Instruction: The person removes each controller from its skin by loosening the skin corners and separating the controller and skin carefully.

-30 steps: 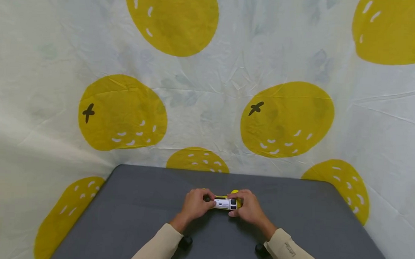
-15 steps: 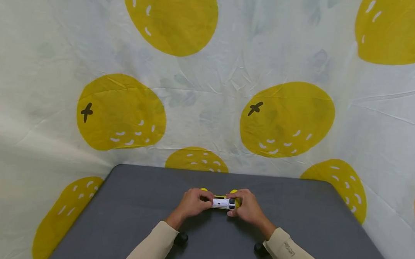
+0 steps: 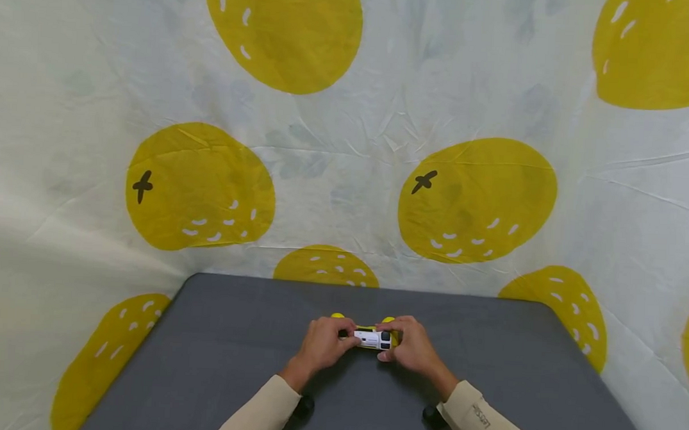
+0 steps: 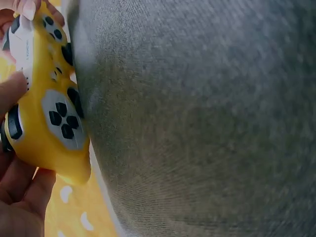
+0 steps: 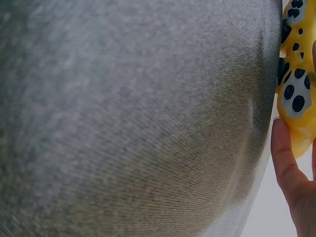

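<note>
A yellow game controller (image 3: 375, 339) is held between both hands near the far part of the table, its white top edge with black shoulder buttons facing me. My left hand (image 3: 326, 344) grips one end, thumb on the white strip and fingers behind. In the left wrist view, the controller (image 4: 42, 140) shows its black direction pad, and the left fingers (image 4: 37, 197) curl under its grip. My right hand (image 3: 412, 347) holds the other end between thumb and fingers. In the right wrist view, the controller's round black buttons (image 5: 298, 102) show beside a right-hand finger (image 5: 281, 148).
A dark grey table (image 3: 247, 339) lies under the hands. Behind it hangs a white cloth (image 3: 339, 195) printed with yellow fruit. Black wrist devices (image 3: 432, 416) sit under the sleeve cuffs (image 3: 469, 400), low over the table.
My left hand drew slightly left, then came back right, its thumb now further over the white strip. The right hand and controller stay nearly still.
</note>
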